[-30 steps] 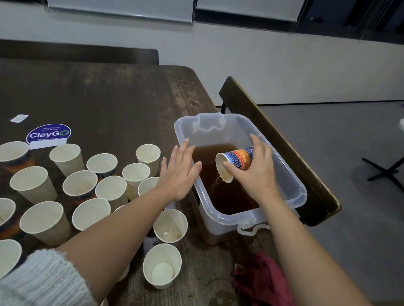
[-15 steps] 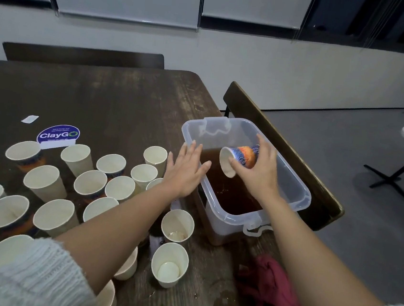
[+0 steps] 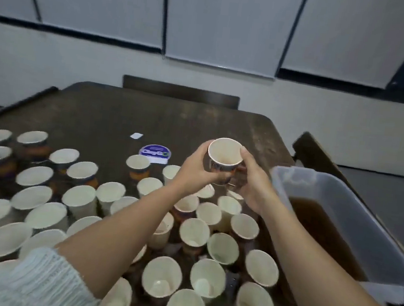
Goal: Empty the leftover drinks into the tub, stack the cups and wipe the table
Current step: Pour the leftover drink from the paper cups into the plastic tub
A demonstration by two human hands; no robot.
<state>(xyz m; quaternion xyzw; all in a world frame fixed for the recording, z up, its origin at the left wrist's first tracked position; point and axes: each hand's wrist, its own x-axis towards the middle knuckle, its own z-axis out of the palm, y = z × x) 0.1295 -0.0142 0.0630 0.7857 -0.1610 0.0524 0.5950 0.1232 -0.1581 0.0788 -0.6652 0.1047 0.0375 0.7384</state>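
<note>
Both hands on one cup, held upright above the table.

Left hand and right hand each have a grip curled round the white paper cup with blue-orange print, mouth up, no drink visible inside. Cup sits above the crowd of white paper cups standing on the dark wooden table. Clear plastic tub of brown liquid is just right of the right forearm. Round blue sticker lies beyond the cups. Frame is motion-blurred.
</note>
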